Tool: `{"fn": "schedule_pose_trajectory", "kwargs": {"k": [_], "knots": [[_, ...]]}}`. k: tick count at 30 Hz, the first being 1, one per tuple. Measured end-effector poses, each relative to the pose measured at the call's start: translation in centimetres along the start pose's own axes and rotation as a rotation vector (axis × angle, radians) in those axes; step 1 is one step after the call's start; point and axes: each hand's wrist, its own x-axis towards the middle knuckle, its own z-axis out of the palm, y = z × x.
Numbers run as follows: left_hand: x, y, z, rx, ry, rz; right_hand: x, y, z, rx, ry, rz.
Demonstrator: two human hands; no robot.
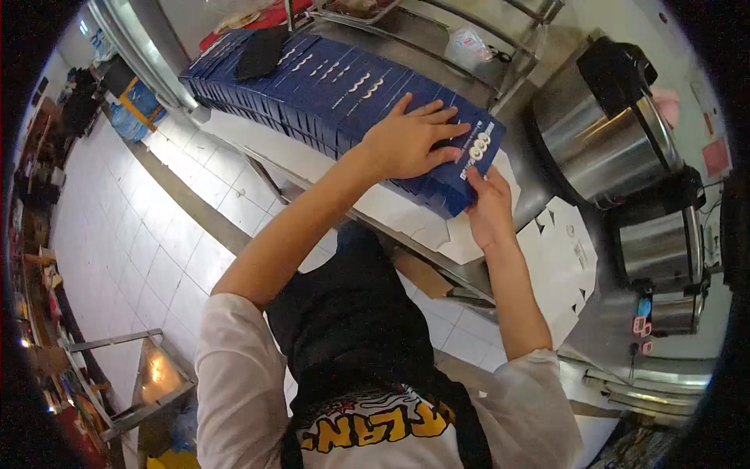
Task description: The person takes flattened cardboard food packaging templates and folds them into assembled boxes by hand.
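A long row of dark blue folded boxes [312,102] with white printing lies packed side by side along the counter. My left hand [410,142] rests flat over the near end of the row, fingers spread, its fingertips by the end box. At the corner of that end blue box [483,144], which carries a white looped logo, my right hand [492,205] grips the edge with its thumb and fingers. Part of the grip is hidden behind the box. White flat cardboard [426,223] lies beneath the row.
A dark flat item [262,53] sits on the row's far end. Large steel cookers [601,125] line the counter to the right, beside white cardboard blanks [558,262]. A metal rack [437,35] stands behind. Left of the counter is a tiled floor [141,203].
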Motion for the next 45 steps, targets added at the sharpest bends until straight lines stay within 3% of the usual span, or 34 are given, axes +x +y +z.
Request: {"fn": "schedule_pose_trajectory", "kwargs": {"k": [5, 9, 11, 14, 17, 18, 20, 33, 35, 38, 42, 45], "knots": [[0.0, -0.1, 0.6, 0.11, -0.03, -0.014, 0.2, 0.5, 0.6, 0.1, -0.035, 0.248], [0.9, 0.1, 0.6, 0.178, -0.058, -0.02, -0.1, 0.5, 0.5, 0.07, -0.009, 0.227], [1.5, 0.2, 0.9, 0.182, -0.055, -0.067, 0.2, 0.8, -0.5, -0.005, -0.147, 0.237], [1.8, -0.1, 1.5, 0.181, -0.036, -0.068, 0.9, -1.7, -1.7, -0.174, -0.187, 0.289], [1.9, 0.3, 1.2, 0.187, -0.052, -0.084, 5.5, -2.3, -2.3, -0.444, 0.3, -0.187], [1.9, 0.3, 1.3, 0.189, -0.053, -0.083, 7.8, -2.2, -3.2, -0.441, 0.301, -0.187], [1.9, 0.3, 1.3, 0.198, -0.054, -0.088, 11.3, -2.3, -4.7, -0.589, 0.022, -0.31], [2.2, 0.1, 1.8, 0.215, -0.063, -0.12, 13.1, -3.0, -3.1, -0.689, -0.043, -0.189], [2.2, 0.1, 1.7, 0.218, -0.071, -0.124, 13.2, -4.2, -3.1, -0.754, -0.149, -0.051], [2.1, 0.2, 1.7, 0.207, -0.041, -0.11, 13.9, -3.7, -3.6, -0.795, -0.156, -0.17], [2.3, 0.5, 1.6, 0.195, -0.069, -0.073, 13.6, -2.7, -4.4, -0.601, -0.133, -0.016], [2.4, 0.5, 1.2, 0.176, -0.067, -0.096, 12.2, -4.3, -4.4, -0.4, -0.275, 0.066]]}}
